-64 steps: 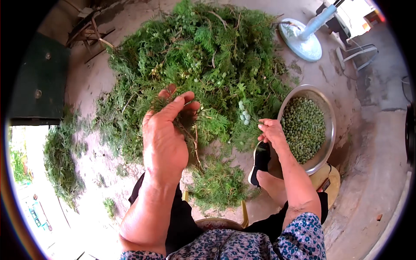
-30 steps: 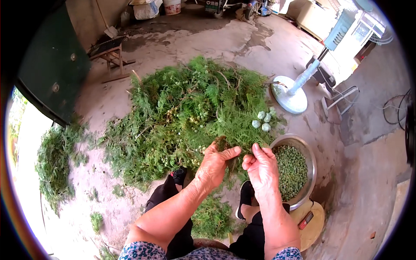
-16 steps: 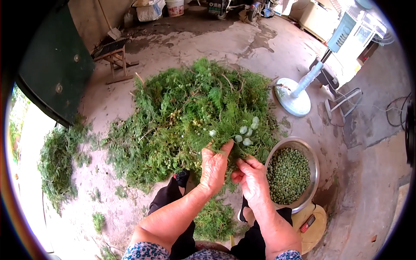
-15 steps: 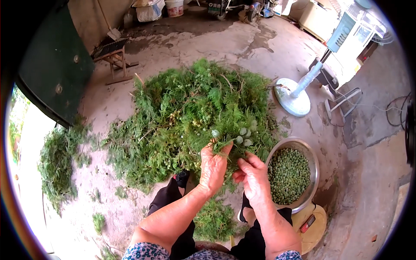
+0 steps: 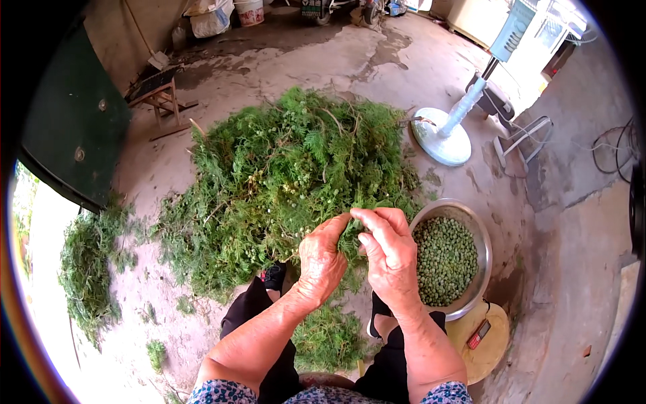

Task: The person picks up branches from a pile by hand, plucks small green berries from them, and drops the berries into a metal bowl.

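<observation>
My left hand (image 5: 323, 261) is closed, holding a leafy green sprig (image 5: 350, 241) over the near edge of a heap of cut evergreen branches (image 5: 282, 168). Beside it, my right hand (image 5: 391, 259) curls inward, its index fingertip meeting the left fingertips at the sprig. Whatever its fingers pinch is hidden from me. Just right of that hand stands a wide metal basin (image 5: 486, 269) holding many small round green seed cones (image 5: 444, 261).
A smaller pile of sprigs (image 5: 328, 338) lies between my feet, another heap (image 5: 87, 269) by the dark green door (image 5: 74, 121). A pedestal fan base (image 5: 441, 138) stands right of the branches. A red phone (image 5: 479, 334) rests on a round yellowish stool (image 5: 494, 350). Behind is a wooden stool (image 5: 158, 101).
My right hand has moved up and inward against the left hand. The pale round cones seen on the sprig are now out of sight. The whole view has shifted slightly.
</observation>
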### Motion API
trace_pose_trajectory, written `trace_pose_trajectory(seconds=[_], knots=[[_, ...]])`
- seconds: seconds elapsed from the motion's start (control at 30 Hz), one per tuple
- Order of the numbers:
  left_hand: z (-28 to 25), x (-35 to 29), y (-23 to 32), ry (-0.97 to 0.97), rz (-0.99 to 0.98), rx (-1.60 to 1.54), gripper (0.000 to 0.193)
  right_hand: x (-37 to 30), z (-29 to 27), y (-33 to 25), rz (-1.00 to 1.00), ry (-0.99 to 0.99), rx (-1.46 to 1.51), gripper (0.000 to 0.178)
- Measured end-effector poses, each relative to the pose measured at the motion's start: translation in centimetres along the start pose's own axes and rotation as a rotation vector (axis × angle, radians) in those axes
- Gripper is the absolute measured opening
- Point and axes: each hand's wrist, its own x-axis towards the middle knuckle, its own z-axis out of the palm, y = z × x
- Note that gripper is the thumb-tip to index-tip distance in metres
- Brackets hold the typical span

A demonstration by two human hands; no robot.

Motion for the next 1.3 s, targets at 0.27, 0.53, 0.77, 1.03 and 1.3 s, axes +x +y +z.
trace_pose_trajectory(seconds=[0.27,0.53,0.77,1.03,1.3], knots=[[0.2,-0.1,0.5,0.021,0.061,0.092,0.037,-0.3,-0.2,0.9,0.112,0.011,-0.105,0.038],[-0.1,0.0,0.6,-0.027,0.022,0.032,0.033,-0.5,-0.6,2.2,0.107,0.000,-0.075,0.022],[0.4,-0.2,0.3,-0.111,-0.222,-0.372,0.027,-0.5,-0.3,3.2,0.525,0.246,0.728,0.016],[-1.8,-0.5,-1.5,-0.175,0.104,0.455,0.060,0.7,-3.4,4.1,0.548,0.306,1.184,0.011],[-0.7,-0.4,-1.8,-0.109,-0.158,-0.007,0.053,-0.6,-0.5,2.8,0.050,0.152,-0.133,0.018]])
